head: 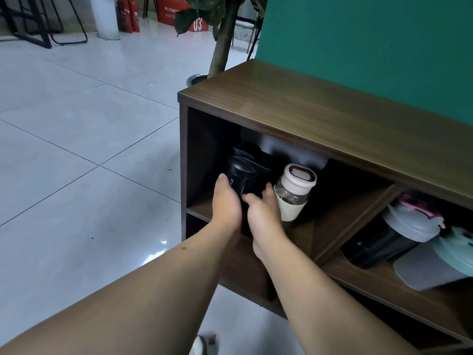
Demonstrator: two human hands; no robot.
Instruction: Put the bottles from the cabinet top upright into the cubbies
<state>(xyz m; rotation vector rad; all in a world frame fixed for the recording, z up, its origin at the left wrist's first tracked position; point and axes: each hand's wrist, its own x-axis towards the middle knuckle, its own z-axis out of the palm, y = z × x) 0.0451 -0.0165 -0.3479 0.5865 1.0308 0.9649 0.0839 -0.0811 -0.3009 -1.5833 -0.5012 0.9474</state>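
A black shaker bottle (244,170) stands in the left cubby of the wooden cabinet (320,116). My left hand (226,201) grips its left side and my right hand (261,211) grips its right side. Right beside it in the same cubby stands a clear bottle with a cream lid and sleeve (294,190). The right cubby holds a dark bottle with a grey lid (391,234) and a pale mint-lidded bottle (445,260). No bottle shows on the cabinet top.
A green wall (371,42) rises behind the cabinet. A potted plant (222,39) stands at the cabinet's far left corner. Grey floor tiles (84,139) spread to the left. A lower shelf runs under the cubbies.
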